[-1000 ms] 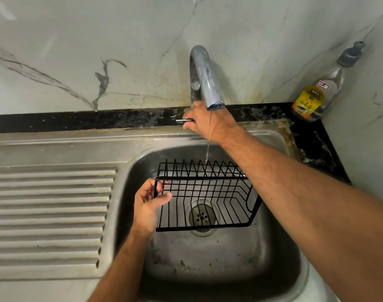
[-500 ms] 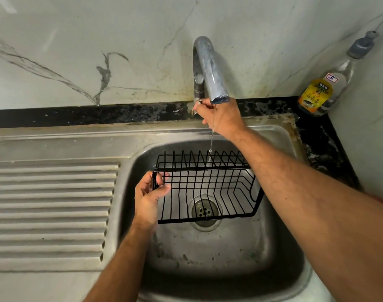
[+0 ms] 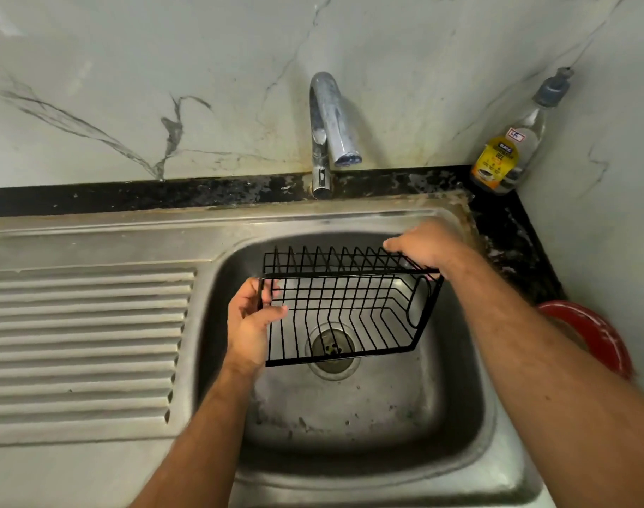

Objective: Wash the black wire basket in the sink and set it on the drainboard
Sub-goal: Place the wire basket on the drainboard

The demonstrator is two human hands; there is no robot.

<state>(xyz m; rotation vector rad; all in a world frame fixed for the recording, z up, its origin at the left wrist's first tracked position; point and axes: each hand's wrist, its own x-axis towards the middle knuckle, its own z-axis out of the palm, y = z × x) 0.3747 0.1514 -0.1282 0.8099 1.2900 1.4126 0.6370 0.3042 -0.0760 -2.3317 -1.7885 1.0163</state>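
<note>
Marble-veined wall [image 3: 129, 86] behind; stainless steel sink w/ ribbed drainboard [image 3: 82, 346] on the left, square basin [image 3: 349, 427] on the right. Curved chrome tap [image 3: 329, 122] shows no water. Black wire basket [image 3: 346, 306] is held above the drain, tilted, inside the basin. Left hand [image 3: 252, 324] grips its left end, thumb & fingers curled on the wires; right hand [image 3: 428, 247] holds the far right rim, fingers wrapped. Step looks like rinse done, lift next: keep both grips firm, let it drip, swing left, set flat on the ribs.
</note>
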